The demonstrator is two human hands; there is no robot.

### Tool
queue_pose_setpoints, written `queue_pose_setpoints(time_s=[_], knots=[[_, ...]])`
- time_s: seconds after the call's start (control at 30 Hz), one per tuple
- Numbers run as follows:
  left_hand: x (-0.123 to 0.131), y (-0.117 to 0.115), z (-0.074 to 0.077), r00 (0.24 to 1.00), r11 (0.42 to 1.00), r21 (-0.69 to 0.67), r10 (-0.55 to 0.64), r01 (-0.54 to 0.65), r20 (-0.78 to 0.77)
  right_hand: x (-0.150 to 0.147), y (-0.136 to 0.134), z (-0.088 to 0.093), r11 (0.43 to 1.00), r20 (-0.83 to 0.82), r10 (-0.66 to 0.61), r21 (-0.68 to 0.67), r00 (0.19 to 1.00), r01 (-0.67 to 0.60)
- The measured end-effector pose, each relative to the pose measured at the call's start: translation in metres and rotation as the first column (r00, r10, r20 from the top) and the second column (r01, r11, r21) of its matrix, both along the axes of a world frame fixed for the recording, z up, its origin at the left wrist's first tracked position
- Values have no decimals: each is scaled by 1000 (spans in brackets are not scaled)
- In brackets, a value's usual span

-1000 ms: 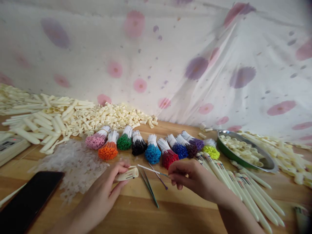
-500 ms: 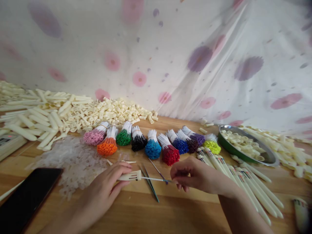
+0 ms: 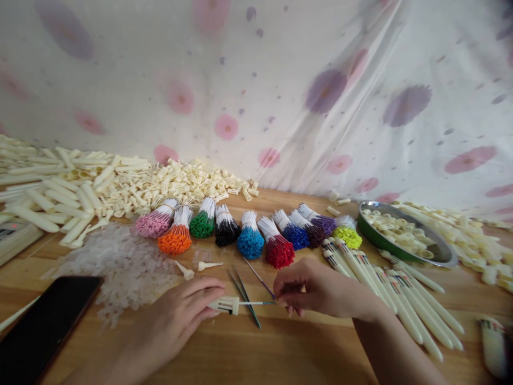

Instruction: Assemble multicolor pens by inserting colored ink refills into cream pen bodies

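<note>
Fingers (image 3: pixel 285 297) pinch refill (image 3: pixel 256 303) at barrel (image 3: pixel 225 305) — bowl (image 3: pixel 375 244) holds cream parts (image 3: pixel 395 230).

Wooden table (image 3: pixel 280 353) bears refill bundles (image 3: pixel 250 243), pen barrels (image 3: pixel 60 198), phone (image 3: pixel 44 321), dish (image 3: pixel 385 248).

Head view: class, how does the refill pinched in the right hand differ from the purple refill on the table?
The pinched refill is held by the right hand; the purple refill rests on the table. The pinched refill runs level, the purple refill slants. The pinched refill enters the cream barrel in the left hand; the purple refill's upper end is free. Both are thin and straight.
</note>
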State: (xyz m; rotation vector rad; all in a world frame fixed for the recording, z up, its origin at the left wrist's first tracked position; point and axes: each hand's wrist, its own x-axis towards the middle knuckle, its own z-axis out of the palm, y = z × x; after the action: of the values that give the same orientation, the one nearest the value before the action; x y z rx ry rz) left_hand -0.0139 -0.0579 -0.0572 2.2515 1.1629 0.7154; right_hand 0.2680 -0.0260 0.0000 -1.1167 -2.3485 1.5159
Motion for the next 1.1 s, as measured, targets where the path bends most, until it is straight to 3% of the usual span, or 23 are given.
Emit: queue_pose_setpoints(time_s=[0.47,0.57,0.67,0.77,0.83,0.93,1.03,1.1], knots=[[8,-2,11,998,997,-59,45,-42,49,-13,-8,2,999,30,-34,40,999,33],[7,-1,8,999,999,-36,40,-39,34,-15,-9,2,986,101,-6,168,995,-11],[6,-1,7,1000,1000,16,11,-11,-1,-16,-11,3,934,190,8,350,982,-75],[7,-3,7,999,998,64,-11,13,-35,-18,-13,1,912,191,3,403,982,-82],[8,-3,6,999,996,85,-17,22,-52,-22,-14,-3,936,139,-20,351,990,-30],[8,-4,4,998,994,105,-18,25,-62,-31,-14,-12,991,-29,-113,64,993,115],[9,-3,3,999,994,113,-4,9,-44,-44,-14,-24,942,-233,-276,-258,933,215],[9,-2,2,1000,993,121,11,-8,-25,-52,-14,-32,896,-325,-358,-384,875,223]])
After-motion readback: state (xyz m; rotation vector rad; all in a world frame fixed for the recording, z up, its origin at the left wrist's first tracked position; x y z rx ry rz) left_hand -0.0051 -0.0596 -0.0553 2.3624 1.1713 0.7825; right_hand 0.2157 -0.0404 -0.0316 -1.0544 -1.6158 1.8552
